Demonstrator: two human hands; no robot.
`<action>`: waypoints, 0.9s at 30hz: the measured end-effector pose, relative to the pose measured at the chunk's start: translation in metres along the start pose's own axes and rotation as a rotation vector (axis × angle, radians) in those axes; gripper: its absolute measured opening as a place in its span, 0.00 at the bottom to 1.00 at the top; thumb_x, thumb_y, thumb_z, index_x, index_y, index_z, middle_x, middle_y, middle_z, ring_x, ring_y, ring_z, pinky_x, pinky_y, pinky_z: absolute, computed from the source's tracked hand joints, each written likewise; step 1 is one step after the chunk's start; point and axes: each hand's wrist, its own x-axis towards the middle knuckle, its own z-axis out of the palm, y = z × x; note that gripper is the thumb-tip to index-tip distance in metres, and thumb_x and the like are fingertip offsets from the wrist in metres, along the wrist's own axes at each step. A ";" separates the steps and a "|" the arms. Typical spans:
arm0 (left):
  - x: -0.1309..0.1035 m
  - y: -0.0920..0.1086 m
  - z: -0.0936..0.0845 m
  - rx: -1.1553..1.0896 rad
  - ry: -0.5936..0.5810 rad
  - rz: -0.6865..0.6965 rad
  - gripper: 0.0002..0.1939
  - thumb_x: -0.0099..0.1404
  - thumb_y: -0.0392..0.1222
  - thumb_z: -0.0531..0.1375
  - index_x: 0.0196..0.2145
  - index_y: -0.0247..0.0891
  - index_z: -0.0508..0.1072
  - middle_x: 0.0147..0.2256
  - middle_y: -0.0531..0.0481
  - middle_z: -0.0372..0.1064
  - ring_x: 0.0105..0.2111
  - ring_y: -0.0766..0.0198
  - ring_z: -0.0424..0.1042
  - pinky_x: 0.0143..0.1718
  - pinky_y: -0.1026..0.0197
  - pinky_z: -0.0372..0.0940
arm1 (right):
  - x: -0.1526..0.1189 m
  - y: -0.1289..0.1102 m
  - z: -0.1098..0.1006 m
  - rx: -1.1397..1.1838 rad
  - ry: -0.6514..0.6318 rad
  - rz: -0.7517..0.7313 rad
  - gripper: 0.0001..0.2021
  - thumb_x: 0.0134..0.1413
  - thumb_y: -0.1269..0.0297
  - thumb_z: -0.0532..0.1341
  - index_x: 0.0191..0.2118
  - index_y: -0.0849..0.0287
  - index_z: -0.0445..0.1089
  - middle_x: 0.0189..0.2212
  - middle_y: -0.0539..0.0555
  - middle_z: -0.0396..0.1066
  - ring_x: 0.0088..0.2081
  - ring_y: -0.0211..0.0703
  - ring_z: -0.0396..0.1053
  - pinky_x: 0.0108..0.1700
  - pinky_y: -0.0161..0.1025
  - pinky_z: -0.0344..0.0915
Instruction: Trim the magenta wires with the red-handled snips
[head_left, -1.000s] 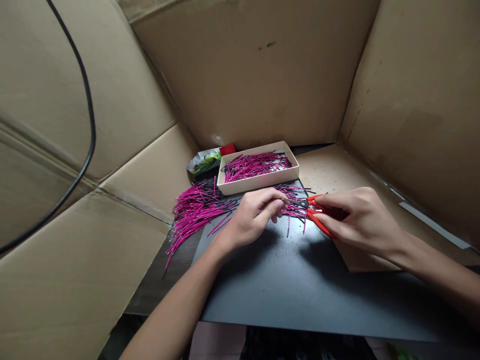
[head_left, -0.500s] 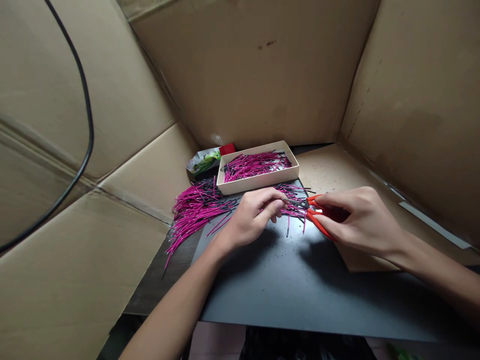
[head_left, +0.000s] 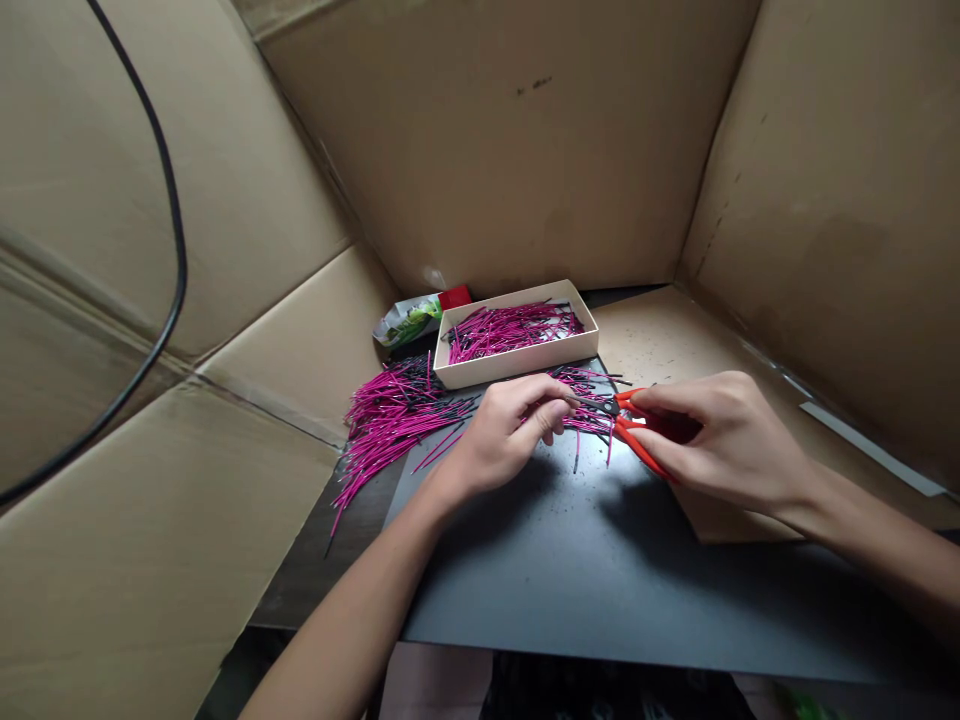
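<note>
My right hand [head_left: 720, 440] is closed around the red handles of slim-nosed pliers [head_left: 611, 407], whose dark jaws point left. At the tips of those jaws, my left hand [head_left: 521, 425] has thumb and forefinger pinched together; whatever lies between them is too small to make out. Behind and below the jaws, short pink wires [head_left: 585, 425] with black ends lie on the dark grey mat [head_left: 555, 590], partly covered by both hands. A larger heap of the same wires [head_left: 394, 425] spreads to the left of my left hand.
A cream open box [head_left: 517, 368] filled with similar wires stands behind my hands. Beside it lies a crumpled green, white and red packet [head_left: 412, 320]. Cardboard walls [head_left: 487, 170] surround the table, and a black cable [head_left: 180, 240] hangs at left. Dark specks dot the mat.
Almost nothing differs. Both hands and the pliers stay in the same place, with only a very slight shift at the fingertips and jaws.
</note>
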 end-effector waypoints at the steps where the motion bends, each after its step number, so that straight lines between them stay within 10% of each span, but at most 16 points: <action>1: 0.000 0.000 0.000 0.002 0.000 -0.001 0.10 0.70 0.42 0.53 0.37 0.33 0.71 0.28 0.50 0.66 0.25 0.69 0.65 0.29 0.65 0.64 | 0.000 0.000 0.000 0.000 -0.005 0.003 0.07 0.52 0.66 0.61 0.36 0.59 0.76 0.21 0.50 0.72 0.20 0.34 0.62 0.24 0.35 0.54; 27: 0.000 -0.001 0.001 -0.047 0.017 -0.047 0.09 0.69 0.40 0.54 0.37 0.33 0.72 0.27 0.50 0.68 0.23 0.70 0.66 0.25 0.66 0.64 | 0.000 0.000 -0.002 -0.017 0.037 0.016 0.08 0.53 0.63 0.60 0.32 0.59 0.76 0.21 0.51 0.72 0.20 0.35 0.62 0.23 0.35 0.54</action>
